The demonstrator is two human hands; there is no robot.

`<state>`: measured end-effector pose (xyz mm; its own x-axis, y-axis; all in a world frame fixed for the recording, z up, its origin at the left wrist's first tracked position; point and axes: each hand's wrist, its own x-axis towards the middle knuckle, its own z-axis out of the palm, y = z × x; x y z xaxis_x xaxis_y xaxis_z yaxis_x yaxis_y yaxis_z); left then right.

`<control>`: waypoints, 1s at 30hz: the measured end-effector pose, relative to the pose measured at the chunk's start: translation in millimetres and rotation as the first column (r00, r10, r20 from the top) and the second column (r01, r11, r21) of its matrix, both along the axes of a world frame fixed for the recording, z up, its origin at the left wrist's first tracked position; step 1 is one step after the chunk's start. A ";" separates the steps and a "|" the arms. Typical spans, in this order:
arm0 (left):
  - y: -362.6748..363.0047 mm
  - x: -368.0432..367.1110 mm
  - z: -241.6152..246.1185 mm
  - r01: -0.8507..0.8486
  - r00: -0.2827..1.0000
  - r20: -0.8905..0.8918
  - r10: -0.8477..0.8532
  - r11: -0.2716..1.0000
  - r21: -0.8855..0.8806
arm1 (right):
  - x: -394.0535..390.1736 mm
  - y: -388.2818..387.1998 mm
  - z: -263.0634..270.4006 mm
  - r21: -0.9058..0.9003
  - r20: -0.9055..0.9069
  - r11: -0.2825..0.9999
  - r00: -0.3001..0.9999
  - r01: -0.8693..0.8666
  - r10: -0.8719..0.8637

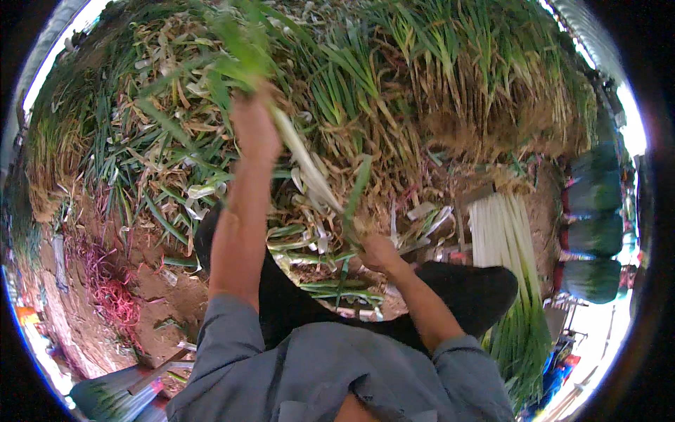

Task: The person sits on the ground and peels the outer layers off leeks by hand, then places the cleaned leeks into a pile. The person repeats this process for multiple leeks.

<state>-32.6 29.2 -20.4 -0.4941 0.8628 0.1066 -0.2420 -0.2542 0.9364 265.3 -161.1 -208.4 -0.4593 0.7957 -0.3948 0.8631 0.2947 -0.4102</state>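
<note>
My left hand (257, 124) is shut around the green upper part of a long white-stemmed green onion (303, 150), its leaves blurred above the fist. The pale stem slants down toward my right hand (381, 254). A green leaf strip (358, 184) runs into the closed fingers of that hand; blur hides whether they also touch the stem's root end. Under both hands lie peeled leaves and dry skins (316, 232). Unpeeled green onions (364, 105) with brown, earthy roots are heaped just beyond.
Cleaned green onions (501, 227) lie in a bundle at my right. More unpeeled ones (474, 79) stand behind. Red twine (118, 300) lies tangled on bare soil at left. Bundled green onions (590, 237) are stacked at far right, with others (116, 395) at lower left.
</note>
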 end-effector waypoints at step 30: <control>-18.2 -6.5 24.1 0.462 0.658 0.466 -0.592 0.806 0.371 | -164.9 180.9 207.9 0.582 -0.746 0.788 0.518 0.201 0.419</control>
